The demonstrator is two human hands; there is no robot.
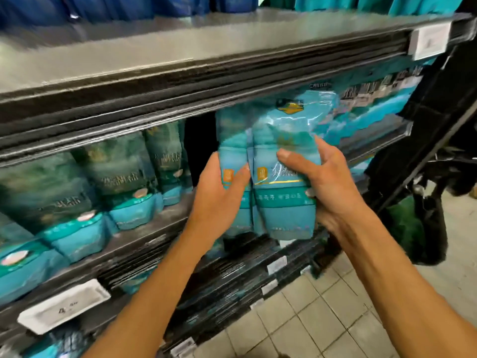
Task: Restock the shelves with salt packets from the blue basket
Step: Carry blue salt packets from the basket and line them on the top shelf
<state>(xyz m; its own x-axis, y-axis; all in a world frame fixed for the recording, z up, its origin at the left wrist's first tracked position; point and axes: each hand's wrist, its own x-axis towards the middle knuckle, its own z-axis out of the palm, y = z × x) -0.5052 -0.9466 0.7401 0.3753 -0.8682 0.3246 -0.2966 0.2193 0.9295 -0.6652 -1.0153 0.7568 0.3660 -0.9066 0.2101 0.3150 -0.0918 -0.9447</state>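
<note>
I hold two teal salt packets upright, side by side, in front of the middle shelf (165, 226). My left hand (219, 200) grips the left packet (232, 140) from its left side. My right hand (333, 187) clasps the right packet (286, 140), thumb across its front. Both packets stand before a dark gap (198, 140) in the row. To the left, darker teal salt packets (121, 177) line the shelf. More teal packets (374, 109) fill the shelf to the right. The blue basket is not in view. The picture is blurred.
The upper shelf (180, 45) juts out above the packets, with a white price tag (429, 41) at its right end. Another price tag (64, 306) sits on the middle shelf's front edge. Lower shelves (232, 280) run below. A dark trolley frame with a green bag (405, 228) stands on the tiled floor at right.
</note>
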